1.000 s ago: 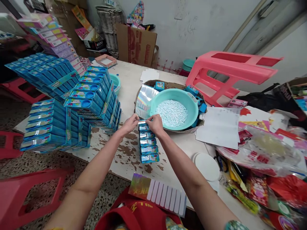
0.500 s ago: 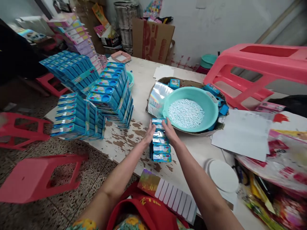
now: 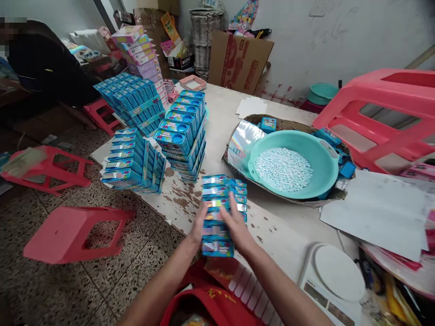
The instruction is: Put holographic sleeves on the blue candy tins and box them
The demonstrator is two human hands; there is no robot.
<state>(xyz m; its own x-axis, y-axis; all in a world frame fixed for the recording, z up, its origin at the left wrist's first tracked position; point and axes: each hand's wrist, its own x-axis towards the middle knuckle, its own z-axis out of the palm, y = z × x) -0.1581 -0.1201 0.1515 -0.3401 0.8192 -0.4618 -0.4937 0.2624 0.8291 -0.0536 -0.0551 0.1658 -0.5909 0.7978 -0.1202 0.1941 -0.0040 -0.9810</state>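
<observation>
My left hand (image 3: pixel 197 226) and my right hand (image 3: pixel 239 231) grip the two long sides of a row of small blue boxes (image 3: pixel 215 233). The row hangs above the table's near edge, slightly blurred by motion. A second row of blue boxes (image 3: pixel 240 186) lies on the table beside and partly behind it, overlapped by my right fingers. Left of my hands stand several stacks of blue box rows (image 3: pixel 175 140), bound with printed bands. At the right, a turquoise basin (image 3: pixel 326 174) holds many small pale tablets (image 3: pixel 283 167).
The basin rests in a cut-down cardboard box (image 3: pixel 234 131) with more blue boxes. A white scale (image 3: pixel 340 271), paper sheets (image 3: pixel 377 210) and an upturned pink stool (image 3: pixel 367 104) are on the right. Pink stools (image 3: pixel 68 233) stand on the floor at left. A person (image 3: pixel 44 59) sits at far left.
Both hands have come nearer my body with one row of boxes, uncovering another row on the table. The view has turned left, so surroundings appear farther right.
</observation>
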